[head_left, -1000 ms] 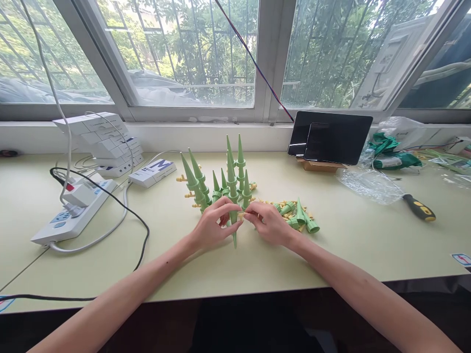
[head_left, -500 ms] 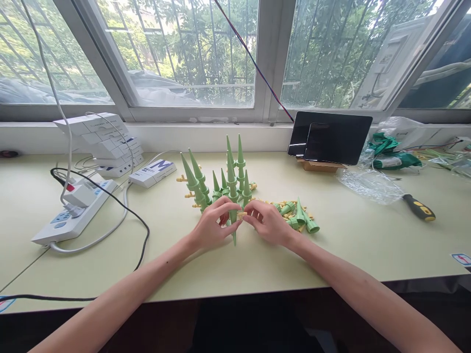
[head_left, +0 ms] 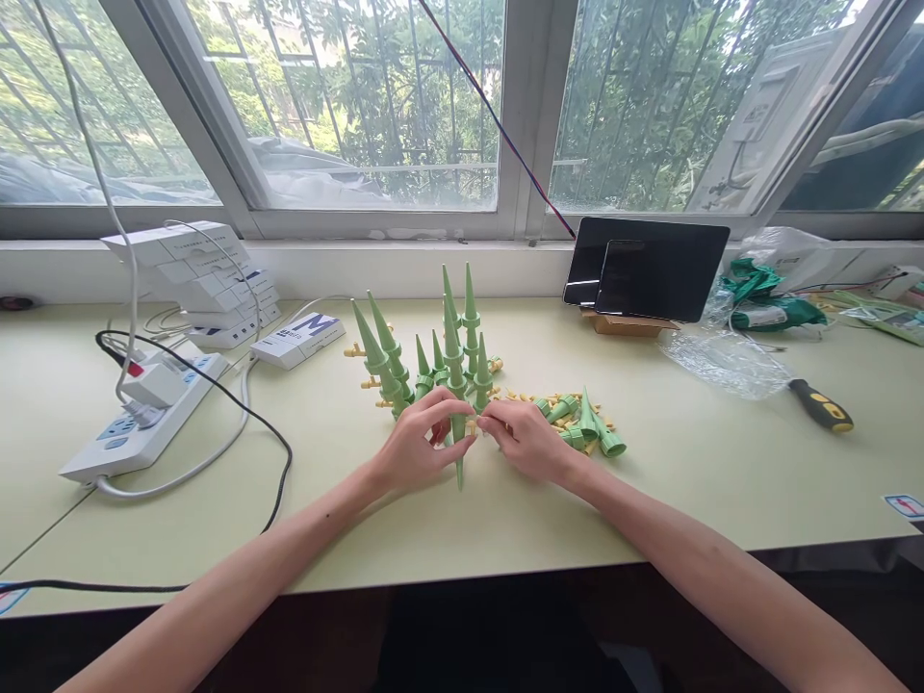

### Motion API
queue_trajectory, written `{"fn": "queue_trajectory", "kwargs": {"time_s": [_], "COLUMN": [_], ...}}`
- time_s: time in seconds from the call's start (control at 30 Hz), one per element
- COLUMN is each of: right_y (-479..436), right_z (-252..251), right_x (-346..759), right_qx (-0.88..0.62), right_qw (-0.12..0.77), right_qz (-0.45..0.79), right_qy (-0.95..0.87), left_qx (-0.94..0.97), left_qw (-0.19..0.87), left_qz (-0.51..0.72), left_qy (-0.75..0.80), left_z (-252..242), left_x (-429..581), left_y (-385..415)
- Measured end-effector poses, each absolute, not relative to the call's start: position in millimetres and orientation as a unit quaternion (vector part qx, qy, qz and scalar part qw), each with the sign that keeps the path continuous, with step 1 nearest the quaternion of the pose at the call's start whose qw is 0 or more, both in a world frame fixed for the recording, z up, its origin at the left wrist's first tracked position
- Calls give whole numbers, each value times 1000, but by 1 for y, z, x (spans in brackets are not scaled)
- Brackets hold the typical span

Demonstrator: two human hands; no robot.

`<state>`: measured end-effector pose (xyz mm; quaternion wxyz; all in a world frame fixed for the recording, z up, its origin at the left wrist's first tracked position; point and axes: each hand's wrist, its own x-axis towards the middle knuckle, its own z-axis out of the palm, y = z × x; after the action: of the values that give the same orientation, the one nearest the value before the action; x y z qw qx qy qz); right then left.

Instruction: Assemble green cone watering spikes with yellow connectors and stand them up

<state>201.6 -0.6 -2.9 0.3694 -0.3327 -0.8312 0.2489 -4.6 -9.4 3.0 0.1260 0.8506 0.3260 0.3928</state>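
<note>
My left hand (head_left: 423, 435) is closed around a green plastic watering spike (head_left: 460, 470), whose narrow tip points down toward the table's front edge. Close beside it, my right hand (head_left: 530, 441) has thumb and fingers pinched at a small yellow valve (head_left: 472, 429), mostly covered by the fingertips and right against the spike's side. Just behind the hands stand several upright green spikes (head_left: 452, 351), some with yellow valves sticking out sideways. To the right of my right hand lies a pile of loose green spike parts (head_left: 588, 423) mixed with small yellow pieces.
A white power strip (head_left: 144, 419) with cables and stacked white boxes (head_left: 209, 289) occupy the left. Farther back on the right are a black tablet (head_left: 671, 269) leaning on a cardboard stand, clear plastic wrap (head_left: 729, 364) and a screwdriver (head_left: 821, 406).
The yellow valve shows less between my fingertips, and my right fingers have closed in a tighter pinch. The held spike's tip has shifted slightly down. Both arms stay nearly still.
</note>
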Motion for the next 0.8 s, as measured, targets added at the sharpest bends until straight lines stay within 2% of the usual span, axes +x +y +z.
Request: {"fn": "queue_trajectory", "kwargs": {"time_s": [0.33, 0.8], "right_y": [-2, 0], "right_z": [-1, -5], "right_x": [204, 203], "right_qx": [-332, -327], "right_qw": [373, 365], "right_qz": [281, 243], "right_qy": [-820, -837], "left_qx": [849, 850], "left_qw": [117, 128], "left_qz": [395, 393], "left_qy": [332, 327], "left_z": [2, 2], "left_x": [-5, -5], "left_y": [-8, -9]}}
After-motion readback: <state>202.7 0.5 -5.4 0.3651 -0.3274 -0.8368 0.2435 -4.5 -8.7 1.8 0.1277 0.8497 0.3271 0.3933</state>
